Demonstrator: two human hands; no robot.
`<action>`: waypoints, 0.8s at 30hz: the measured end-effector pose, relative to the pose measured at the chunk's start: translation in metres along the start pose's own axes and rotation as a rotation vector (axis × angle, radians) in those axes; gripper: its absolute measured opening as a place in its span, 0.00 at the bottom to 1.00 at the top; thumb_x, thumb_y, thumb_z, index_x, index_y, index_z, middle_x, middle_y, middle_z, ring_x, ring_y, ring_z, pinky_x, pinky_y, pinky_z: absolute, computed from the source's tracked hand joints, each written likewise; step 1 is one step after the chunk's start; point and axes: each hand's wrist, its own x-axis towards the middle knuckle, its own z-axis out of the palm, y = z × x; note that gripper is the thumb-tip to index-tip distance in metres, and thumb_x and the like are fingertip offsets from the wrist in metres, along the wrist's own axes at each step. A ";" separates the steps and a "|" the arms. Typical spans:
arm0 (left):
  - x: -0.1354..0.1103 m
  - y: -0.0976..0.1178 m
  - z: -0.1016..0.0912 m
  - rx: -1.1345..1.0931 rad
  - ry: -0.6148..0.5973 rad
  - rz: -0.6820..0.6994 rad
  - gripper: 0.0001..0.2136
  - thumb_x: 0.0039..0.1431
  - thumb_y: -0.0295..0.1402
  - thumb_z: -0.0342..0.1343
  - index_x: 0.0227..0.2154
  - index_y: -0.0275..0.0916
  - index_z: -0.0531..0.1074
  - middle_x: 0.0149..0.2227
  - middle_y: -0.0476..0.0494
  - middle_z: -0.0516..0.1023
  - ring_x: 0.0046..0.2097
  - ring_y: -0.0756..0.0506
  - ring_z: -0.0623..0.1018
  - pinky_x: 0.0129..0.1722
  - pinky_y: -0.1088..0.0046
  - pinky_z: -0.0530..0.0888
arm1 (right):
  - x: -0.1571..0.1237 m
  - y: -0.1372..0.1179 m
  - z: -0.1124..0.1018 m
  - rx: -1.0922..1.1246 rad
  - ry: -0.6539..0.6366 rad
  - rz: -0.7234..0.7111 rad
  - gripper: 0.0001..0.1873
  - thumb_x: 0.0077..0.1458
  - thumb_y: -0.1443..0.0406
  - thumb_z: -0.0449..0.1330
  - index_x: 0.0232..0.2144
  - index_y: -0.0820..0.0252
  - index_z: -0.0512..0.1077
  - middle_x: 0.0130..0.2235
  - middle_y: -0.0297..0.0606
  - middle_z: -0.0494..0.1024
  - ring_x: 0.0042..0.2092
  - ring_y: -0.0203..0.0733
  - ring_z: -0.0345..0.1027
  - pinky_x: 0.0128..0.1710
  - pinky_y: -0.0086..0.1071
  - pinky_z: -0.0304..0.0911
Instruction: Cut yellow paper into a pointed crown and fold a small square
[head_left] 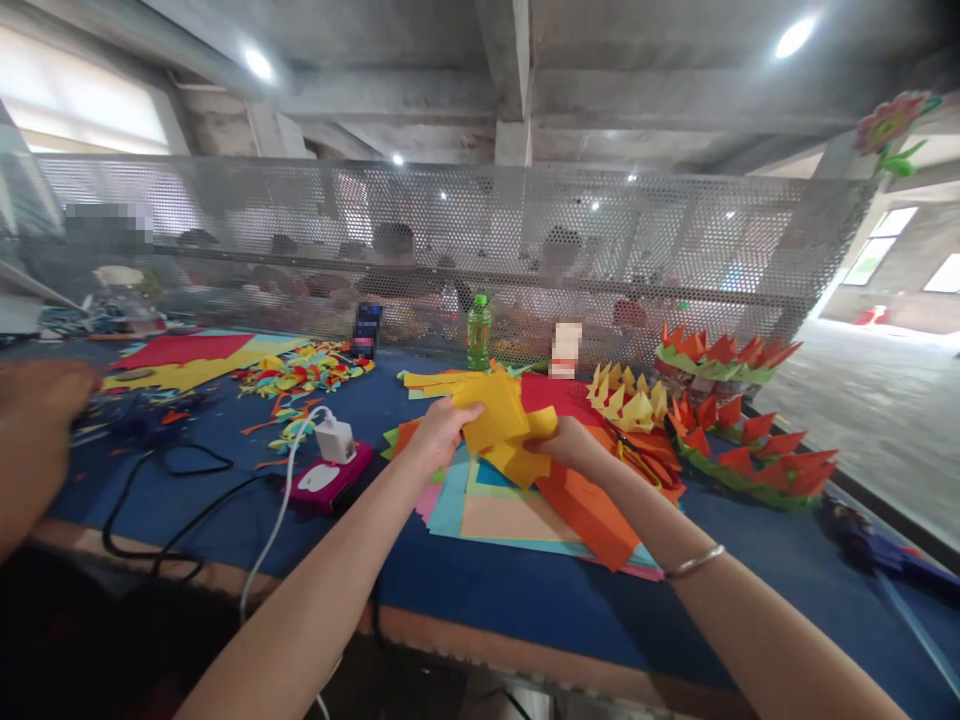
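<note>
Both my hands hold folded yellow paper [501,425] above a stack of coloured sheets [517,510] on the blue table [525,600]. My left hand [437,432] pinches the paper's left edge with closed fingers. My right hand [568,440] grips its lower right part, fingers closed round it. An orange sheet [592,510] lies under my right wrist, which wears a thin bangle [694,562].
Finished paper crowns in yellow [628,398] and orange-green [750,450] sit to the right. A green bottle [478,333] stands by the mesh screen [450,240]. A pink phone with charger [330,470] and cables lie left, near paper scraps [304,375]. Another person's hand [34,420] is at far left.
</note>
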 end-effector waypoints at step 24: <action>-0.015 -0.041 0.027 0.165 -0.194 0.222 0.22 0.45 0.31 0.65 0.43 0.40 0.64 0.40 0.44 0.77 0.42 0.43 0.78 0.41 0.70 0.72 | -0.043 0.011 0.007 0.132 0.154 -0.229 0.28 0.44 0.64 0.65 0.48 0.56 0.62 0.47 0.41 0.74 0.49 0.47 0.70 0.50 0.43 0.66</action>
